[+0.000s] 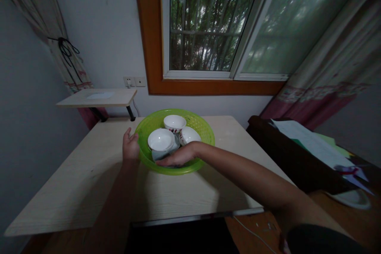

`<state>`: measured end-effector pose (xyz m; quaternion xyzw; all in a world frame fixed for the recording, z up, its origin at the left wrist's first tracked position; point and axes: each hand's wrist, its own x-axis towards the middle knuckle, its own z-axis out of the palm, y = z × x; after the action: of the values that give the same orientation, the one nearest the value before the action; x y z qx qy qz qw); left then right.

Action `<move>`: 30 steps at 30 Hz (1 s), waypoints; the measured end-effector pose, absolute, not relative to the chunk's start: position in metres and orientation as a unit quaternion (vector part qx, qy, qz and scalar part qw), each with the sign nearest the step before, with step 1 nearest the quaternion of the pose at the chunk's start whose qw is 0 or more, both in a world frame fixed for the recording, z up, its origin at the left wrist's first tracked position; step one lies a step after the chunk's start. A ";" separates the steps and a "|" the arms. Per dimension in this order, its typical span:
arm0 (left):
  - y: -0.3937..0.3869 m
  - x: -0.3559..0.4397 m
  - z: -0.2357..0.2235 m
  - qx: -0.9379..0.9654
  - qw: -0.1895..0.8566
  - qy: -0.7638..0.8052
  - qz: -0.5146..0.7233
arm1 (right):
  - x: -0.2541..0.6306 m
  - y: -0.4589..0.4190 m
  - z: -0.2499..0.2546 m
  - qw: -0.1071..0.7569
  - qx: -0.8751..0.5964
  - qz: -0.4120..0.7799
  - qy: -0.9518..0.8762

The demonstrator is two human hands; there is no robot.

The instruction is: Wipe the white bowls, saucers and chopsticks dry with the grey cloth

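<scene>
A round lime-green plastic basket [208, 131] rests on the pale wooden table, its wall perforated. Inside are three white bowls: a back bowl [174, 122] and a right bowl [189, 135], both with red floral marks, and a front left bowl [161, 140]. My left hand [131, 147] grips the basket's left side, thumb raised; its other fingers are partly hidden. Reaching in over the near rim, my right hand [178, 156] holds a grey-blue cloth [157, 155] beside the front left bowl. Its fingertips are hard to make out.
A small raised shelf [119, 97] on black legs stands at the table's back left. Behind the table [178, 202] are a wall socket [134, 81] and a barred window. To the right, a dark brown piece of furniture [276, 151] carries papers [312, 143].
</scene>
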<state>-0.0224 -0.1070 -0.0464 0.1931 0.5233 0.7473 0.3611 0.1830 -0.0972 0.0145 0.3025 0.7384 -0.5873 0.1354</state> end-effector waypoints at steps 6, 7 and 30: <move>-0.107 -0.024 -0.045 0.198 0.362 0.532 0.739 | 0.162 -0.103 0.003 0.067 0.267 -0.626 0.730; -0.107 -0.024 -0.046 0.199 0.361 0.529 0.742 | 0.166 -0.102 0.004 0.070 0.270 -0.624 0.730; -0.108 -0.022 -0.044 0.171 0.390 0.502 0.753 | 0.128 -0.087 -0.009 0.023 0.246 -0.721 0.647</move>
<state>-0.0220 -0.1076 -0.0435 0.1706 0.5022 0.7529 0.3897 0.1282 -0.0871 -0.0087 0.2461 0.6471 -0.7212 0.0232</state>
